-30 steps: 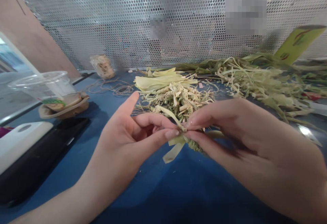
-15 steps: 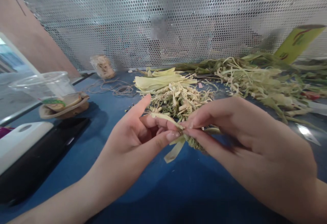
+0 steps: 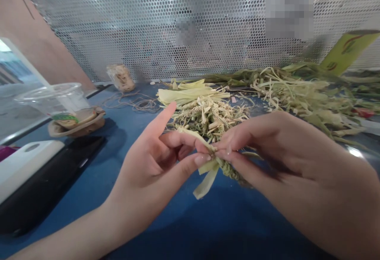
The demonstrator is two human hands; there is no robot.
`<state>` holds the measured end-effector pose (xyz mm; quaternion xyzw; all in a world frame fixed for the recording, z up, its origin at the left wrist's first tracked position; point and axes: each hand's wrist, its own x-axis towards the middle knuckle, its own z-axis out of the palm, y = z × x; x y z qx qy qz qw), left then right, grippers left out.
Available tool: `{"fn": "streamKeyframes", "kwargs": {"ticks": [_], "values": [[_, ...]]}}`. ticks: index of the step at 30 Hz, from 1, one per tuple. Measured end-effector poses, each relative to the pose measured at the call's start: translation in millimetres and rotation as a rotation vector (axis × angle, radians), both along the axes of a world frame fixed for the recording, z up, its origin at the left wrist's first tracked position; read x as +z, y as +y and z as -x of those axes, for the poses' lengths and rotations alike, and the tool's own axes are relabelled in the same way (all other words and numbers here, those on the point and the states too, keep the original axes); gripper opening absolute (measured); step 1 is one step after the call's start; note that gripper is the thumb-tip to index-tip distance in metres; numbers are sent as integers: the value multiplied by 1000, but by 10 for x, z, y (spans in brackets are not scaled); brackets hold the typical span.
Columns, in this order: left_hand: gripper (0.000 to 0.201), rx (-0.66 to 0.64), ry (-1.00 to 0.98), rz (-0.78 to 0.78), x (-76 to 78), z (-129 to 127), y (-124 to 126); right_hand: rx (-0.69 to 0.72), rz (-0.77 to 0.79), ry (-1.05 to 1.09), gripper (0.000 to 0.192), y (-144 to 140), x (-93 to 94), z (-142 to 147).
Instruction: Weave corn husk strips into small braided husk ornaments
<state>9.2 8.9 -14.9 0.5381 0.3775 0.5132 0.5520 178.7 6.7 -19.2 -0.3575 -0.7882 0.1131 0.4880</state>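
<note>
Between thumb and forefinger, my left hand (image 3: 154,169) pinches the working end of a green braided corn husk cord (image 3: 230,169); its index and other fingers curl behind. My right hand (image 3: 285,169) pinches the same spot from the other side, fingertips almost touching the left ones. A loose flat husk strip (image 3: 206,184) hangs below the pinch, and another pale strip lies over my left fingers. Part of the cord runs behind my right thumb, out of sight. Just beyond the hands lies a heap of braided and twisted husk (image 3: 208,115), with flat pale husks (image 3: 184,95) behind it.
Shredded husks (image 3: 305,97) spread along the right, near a yellow-green box (image 3: 346,52). At left are a black phone-like slab (image 3: 59,185), a white object (image 3: 32,161), and a clear plastic cup (image 3: 53,97) on a brown tray. A jar (image 3: 120,78), loose string (image 3: 130,101) and a perforated metal screen (image 3: 142,26) stand behind.
Both hands keep their pinch at the braid. My right thumb and fingertips have shifted slightly, and the hanging strip and cord sit a little lower and farther right.
</note>
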Motion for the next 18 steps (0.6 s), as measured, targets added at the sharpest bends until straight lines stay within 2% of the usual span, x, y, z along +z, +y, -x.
{"fn": "streamKeyframes", "kwargs": {"ticks": [4,9,12,18], "values": [[90,-20,-38,34,-26,1,17,-45,-59,-40,12,6,41,-4],[93,33,-125,146,-52,8,28,-118,-296,-262,13,0,90,-20],[96,57,-134,156,-52,8,34,-109,-432,-353,19,-7,85,-25],[95,74,-139,211,7,-17,32,-46,-495,-356,23,32,31,-40]]}}
